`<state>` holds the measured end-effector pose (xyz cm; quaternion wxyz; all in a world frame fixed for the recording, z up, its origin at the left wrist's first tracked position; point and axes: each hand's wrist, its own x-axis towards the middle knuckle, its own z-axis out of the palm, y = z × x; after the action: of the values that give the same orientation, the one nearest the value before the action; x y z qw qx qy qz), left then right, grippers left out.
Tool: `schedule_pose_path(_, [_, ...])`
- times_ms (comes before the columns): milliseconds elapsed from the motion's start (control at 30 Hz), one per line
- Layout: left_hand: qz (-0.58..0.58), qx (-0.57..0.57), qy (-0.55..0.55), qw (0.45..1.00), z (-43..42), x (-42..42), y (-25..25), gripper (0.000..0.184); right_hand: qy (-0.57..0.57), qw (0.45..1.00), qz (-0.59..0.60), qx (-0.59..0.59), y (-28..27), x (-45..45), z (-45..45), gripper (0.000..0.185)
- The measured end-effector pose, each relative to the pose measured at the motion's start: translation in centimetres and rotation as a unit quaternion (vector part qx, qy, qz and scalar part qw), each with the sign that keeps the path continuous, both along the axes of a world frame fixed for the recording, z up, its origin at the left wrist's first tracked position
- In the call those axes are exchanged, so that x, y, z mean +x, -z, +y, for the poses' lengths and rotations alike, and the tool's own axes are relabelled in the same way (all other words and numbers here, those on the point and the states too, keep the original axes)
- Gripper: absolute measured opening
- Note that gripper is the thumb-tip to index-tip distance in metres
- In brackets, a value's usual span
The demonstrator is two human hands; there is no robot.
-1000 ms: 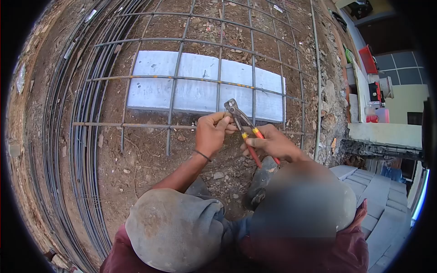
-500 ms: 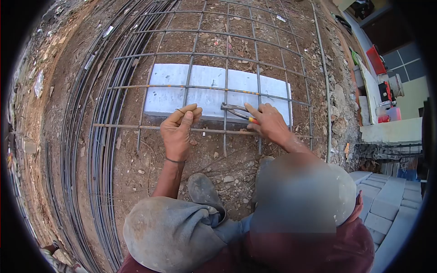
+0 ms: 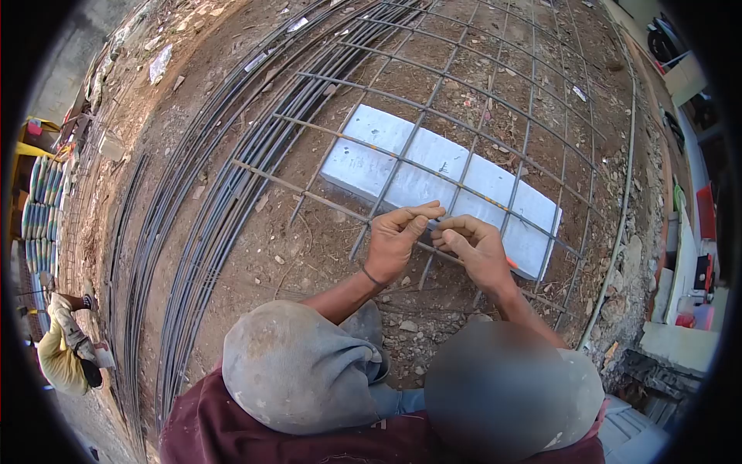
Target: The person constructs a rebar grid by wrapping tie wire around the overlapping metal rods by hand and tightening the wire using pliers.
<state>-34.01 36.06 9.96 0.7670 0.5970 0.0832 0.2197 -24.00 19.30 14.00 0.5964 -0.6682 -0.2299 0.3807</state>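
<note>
My left hand [image 3: 396, 246] pinches finger and thumb together over the near edge of a rebar grid [image 3: 398, 157]. A thin wire seems to be in that pinch, mostly hidden. Almost touching it, my right hand [image 3: 481, 255] has curled fingers and meets the left fingertips. The red handle end of the pincers [image 3: 512, 263] pokes out beside my right palm; their jaws are hidden. Under the grid lies a long white block [image 3: 355, 166], just beyond both hands.
Long loose steel bars [image 3: 209, 224] run along the ground at left. Another person [image 3: 66, 348] is at the far left edge. A pipe [image 3: 627, 166] and rubble border the right side. My knees [image 3: 294, 371] are close below the hands.
My view has turned, so the grid now slants down to the right. My hands have come together, and the pincers' jaws, visible before, no longer show.
</note>
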Motion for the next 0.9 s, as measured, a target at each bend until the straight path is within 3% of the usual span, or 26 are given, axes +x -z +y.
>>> schedule_pose_path(33, [-0.004,-0.003,0.004,1.0,-0.7,0.3,-0.1,0.026,-0.002,0.992,0.101,0.074,-0.2,-0.7,1.1,0.025])
schedule_pose_path(100, [0.056,-0.235,0.028,0.97,-2.3,0.9,-0.3,0.028,0.065,0.982,0.15,0.098,-0.4,-2.4,2.5,0.022])
schedule_pose_path(133, [0.055,-0.282,0.025,0.957,-2.8,1.0,-1.2,0.029,0.126,0.963,0.204,0.123,-0.3,-2.6,2.5,0.018])
schedule_pose_path(233, [0.05,-0.288,0.115,0.949,-2.2,0.1,1.8,0.03,0.082,0.953,0.24,0.167,2.3,-2.0,0.9,0.015])
schedule_pose_path(300, [0.072,-0.249,0.1,0.961,-3.1,-0.5,1.3,0.029,0.113,0.948,0.26,0.142,3.2,-2.3,0.3,0.014])
schedule_pose_path(333, [0.054,-0.079,0.034,0.995,-3.4,-0.6,0.8,0.028,0.117,0.954,0.245,0.126,3.6,-2.3,0.0,0.013])
schedule_pose_path(367, [0.032,0.093,-0.033,0.995,-3.6,-0.6,0.5,0.026,0.121,0.959,0.231,0.11,3.8,-2.3,-0.3,0.012])
schedule_pose_path(500, [0.019,0.153,-0.044,0.987,-2.3,-0.3,0.8,0.025,0.152,0.959,0.22,0.097,2.8,-2.8,0.3,0.01])
schedule_pose_path(567, [0.109,-0.118,0.012,0.987,-1.4,-0.1,0.8,0.024,0.118,0.987,0.09,0.062,2.6,-2.8,0.5,0.01])
schedule_pose_path(600, [0.095,-0.241,0.052,0.964,-0.7,0.0,0.9,0.024,0.104,0.992,0.046,0.059,2.1,-3.0,0.6,0.013])
schedule_pose_path(633, [0.098,-0.243,0.055,0.963,-0.1,-0.4,0.8,0.024,0.108,0.991,0.048,0.057,1.9,-3.2,0.6,0.013])
schedule_pose_path(700, [0.124,-0.38,0.141,0.906,0.9,-1.1,0.4,0.024,0.039,0.996,0.018,0.079,1.8,-3.3,0.4,0.014])
schedule_pose_path(767, [0.122,-0.318,0.118,0.933,0.9,-1.6,0.8,0.026,0.026,0.997,0.022,0.062,2.5,-3.3,0.2,0.012])
schedule_pose_path(800, [0.132,-0.13,0.095,0.978,0.7,-1.9,0.4,0.026,0.022,0.998,-0.054,0.027,3.0,-3.7,0.2,0.011])
schedule_pose_path(833, [0.135,0.063,0.07,0.986,0.6,-2.1,0.1,0.028,0.018,0.991,-0.13,-0.007,3.3,-3.9,0.1,0.01])
schedule_pose_path(900, [0.122,0.091,0.077,0.985,0.8,-2.4,0.4,0.027,0.002,0.985,-0.174,-0.013,3.3,-3.8,-0.1,0.01])
